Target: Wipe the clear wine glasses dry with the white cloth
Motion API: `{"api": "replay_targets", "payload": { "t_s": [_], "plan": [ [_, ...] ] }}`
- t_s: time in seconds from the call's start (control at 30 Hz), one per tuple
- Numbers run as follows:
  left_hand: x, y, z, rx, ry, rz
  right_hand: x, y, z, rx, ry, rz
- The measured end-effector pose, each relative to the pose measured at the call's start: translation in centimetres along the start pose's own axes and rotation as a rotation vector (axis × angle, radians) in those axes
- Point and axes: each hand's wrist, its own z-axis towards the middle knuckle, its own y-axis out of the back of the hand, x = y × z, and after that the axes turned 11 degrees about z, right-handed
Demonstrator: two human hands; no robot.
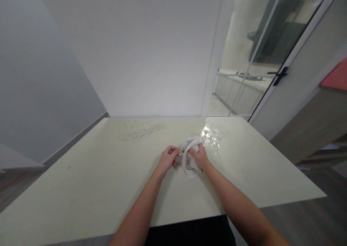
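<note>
My left hand (168,157) is closed, its thumb and fingers pinching the thin clear stem of a stemmed glass (181,153). The bowl of that glass is hidden by a white cloth (192,168). Fingers of my right hand (200,156) are wrapped round the cloth, with the thumb pressed into its fold. Both hands are close together above the middle of the white table (108,181). Just beyond my right hand stands a group of clear stemmed glasses (213,137).
Another cluster of clear glasses (139,131) is at the far left of the table. A white wall (151,58) rises behind the table's far edge. To the right is a glazed door with a black handle (281,76).
</note>
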Motion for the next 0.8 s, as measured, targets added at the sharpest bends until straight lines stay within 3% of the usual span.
{"api": "replay_targets", "payload": {
  "t_s": [0.3, 0.8],
  "plan": [
    [0.33, 0.13, 0.20, -0.007, -0.043, 0.083, 0.00, -0.19, 0.23, -0.090, -0.050, 0.047],
    [0.91, 0.17, 0.54, 0.033, -0.013, 0.136, -0.76, -0.07, 0.38, -0.106, -0.062, 0.031]
  ]
}}
